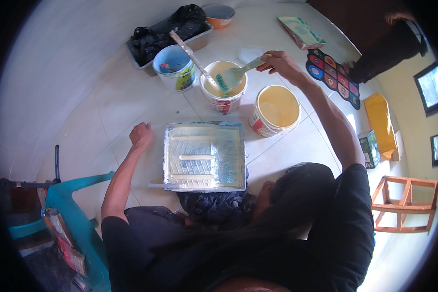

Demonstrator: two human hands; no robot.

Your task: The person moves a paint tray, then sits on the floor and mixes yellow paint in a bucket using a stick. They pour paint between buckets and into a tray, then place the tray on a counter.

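Observation:
My right hand grips the handle of a wide paint brush, its green-stained bristles down in the mouth of a white paint bucket. A paint-smeared wooden stick leans in that same bucket. Just right of it stands a second bucket with cream paint inside. In front of me lies a paint tray with ribs, coated in wet cream paint. My left hand is closed in a loose fist left of the tray, apart from it, with nothing visible in it.
A blue-lined bucket stands behind left, near a grey tub with black plastic bags. An orange basin and a white lid lie beyond. Left is a teal chair; right, a wooden frame. Another person stands far right.

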